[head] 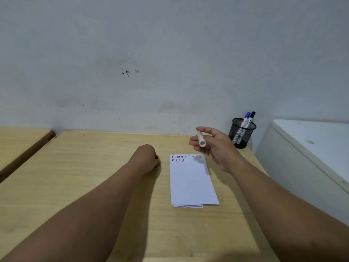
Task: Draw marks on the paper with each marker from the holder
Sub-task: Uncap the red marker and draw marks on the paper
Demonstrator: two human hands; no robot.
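Note:
A folded white paper [190, 182] lies on the wooden table [94, 186], with short red, blue and black marks along its top edge. My right hand [213, 146] hovers above the paper's top right corner, gripping a white marker [201, 139] whose blunt end points toward me. My left hand [148, 157] rests on the table left of the paper as a closed fist, with a bit of red showing at the fingers, possibly a cap. A black mesh holder [241, 135] at the back right contains a blue-capped marker [246, 118] and a black-capped marker [251, 118].
A grey wall stands right behind the table. A white cabinet or appliance [309, 148] sits just right of the table edge. Another wooden table [20, 140] adjoins at the left with a gap between.

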